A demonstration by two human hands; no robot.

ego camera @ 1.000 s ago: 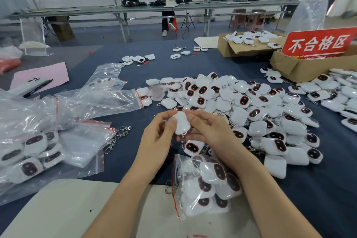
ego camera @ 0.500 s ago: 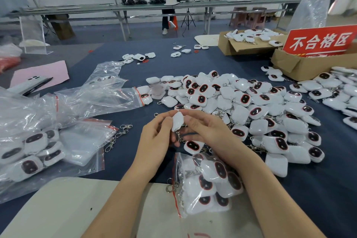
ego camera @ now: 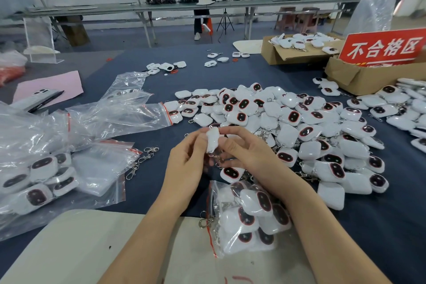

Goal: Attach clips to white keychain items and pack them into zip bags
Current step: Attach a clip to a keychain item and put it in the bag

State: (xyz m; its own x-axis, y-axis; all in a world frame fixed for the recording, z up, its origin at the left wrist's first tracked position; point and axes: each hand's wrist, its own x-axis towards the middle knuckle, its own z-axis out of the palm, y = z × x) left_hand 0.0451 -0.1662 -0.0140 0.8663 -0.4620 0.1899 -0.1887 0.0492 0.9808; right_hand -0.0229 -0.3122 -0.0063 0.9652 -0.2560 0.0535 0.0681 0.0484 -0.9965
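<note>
A white keychain item (ego camera: 212,139) is held edge-on above the blue table, pinched between my left hand (ego camera: 186,163) and my right hand (ego camera: 244,152). A metal clip (ego camera: 216,158) hangs under it between my fingers, partly hidden. Just below my hands lies an open zip bag (ego camera: 244,219) holding several white items with dark red-rimmed faces. A big heap of the same items (ego camera: 288,127) spreads to the right. Loose metal clips (ego camera: 141,161) lie left of my left hand.
Empty and filled zip bags (ego camera: 69,140) cover the left side. Cardboard boxes (ego camera: 297,53) with more items and a red sign (ego camera: 382,47) stand at the back right. A beige pad (ego camera: 80,249) lies at the near edge. A person sits at a far bench.
The white item has turned from showing its broad back to edge-on between my fingers. Both hands have stayed in place above the bag.
</note>
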